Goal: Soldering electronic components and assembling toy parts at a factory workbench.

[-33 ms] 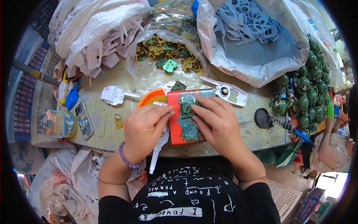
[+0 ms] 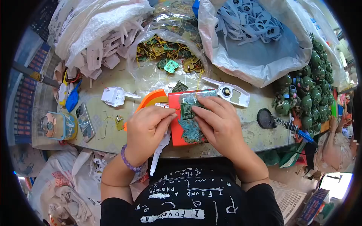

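A small green circuit board [image 2: 187,110] lies over a red box [image 2: 175,132] with a teal pattern. My right hand [image 2: 218,119] grips the board's right edge between thumb and fingers. At the board's left side, my left hand [image 2: 149,122] is closed in a pinch on a thin yellow-orange wire [image 2: 178,109] that runs toward the board. Partly beneath the left hand is a white plastic housing [image 2: 159,152], its narrow end pointing at me. An orange ring-shaped object [image 2: 151,98] sits behind that hand. Another circuit board [image 2: 180,87] rests just beyond the box.
White housing halves lie left [image 2: 115,96] and right [image 2: 234,95]. A soldering iron [image 2: 301,135] stands at right beside a round black dish [image 2: 266,119]. Sacks of white parts [image 2: 256,75], a bag of wired boards [image 2: 132,67] and green figures [image 2: 307,88] line the back. A phone [image 2: 85,122] and bottle [image 2: 58,125] stand left.
Both hands keep their grips and have barely shifted. The view has moved very slightly; nothing was picked up or let go.
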Demonstrator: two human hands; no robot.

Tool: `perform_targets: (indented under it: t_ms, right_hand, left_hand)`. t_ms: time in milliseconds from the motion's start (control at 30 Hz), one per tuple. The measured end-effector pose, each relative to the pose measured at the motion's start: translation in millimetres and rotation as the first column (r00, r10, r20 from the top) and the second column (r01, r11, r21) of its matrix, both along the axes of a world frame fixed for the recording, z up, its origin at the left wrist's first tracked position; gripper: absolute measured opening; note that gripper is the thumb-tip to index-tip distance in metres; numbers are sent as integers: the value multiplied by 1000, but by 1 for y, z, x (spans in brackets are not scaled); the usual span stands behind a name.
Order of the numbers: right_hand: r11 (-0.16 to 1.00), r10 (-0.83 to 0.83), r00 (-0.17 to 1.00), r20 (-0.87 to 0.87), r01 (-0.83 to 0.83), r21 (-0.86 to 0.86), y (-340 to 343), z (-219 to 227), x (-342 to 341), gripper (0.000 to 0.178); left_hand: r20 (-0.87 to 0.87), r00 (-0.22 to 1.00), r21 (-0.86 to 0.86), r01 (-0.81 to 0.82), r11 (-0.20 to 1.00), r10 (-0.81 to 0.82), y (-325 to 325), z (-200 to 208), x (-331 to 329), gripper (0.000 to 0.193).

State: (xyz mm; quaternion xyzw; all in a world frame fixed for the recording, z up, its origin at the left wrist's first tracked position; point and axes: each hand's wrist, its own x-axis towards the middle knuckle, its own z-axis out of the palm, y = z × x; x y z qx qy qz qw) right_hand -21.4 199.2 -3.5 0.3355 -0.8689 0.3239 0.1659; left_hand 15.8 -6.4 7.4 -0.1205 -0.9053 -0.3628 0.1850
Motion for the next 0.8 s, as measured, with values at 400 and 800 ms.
perform_targets:
  t_ms: [400,800]
  right_hand:
    - [994,13,999,40,-8,-111,6,0,1,33]
    - [27,-532,664,526,634,-773,173,-42,64,22]
  left_hand:
    - [74,985,145,144,979,-156,2,-4,2,24]
    - [139,981,248,95,964,-133,-6,-7,5,9]
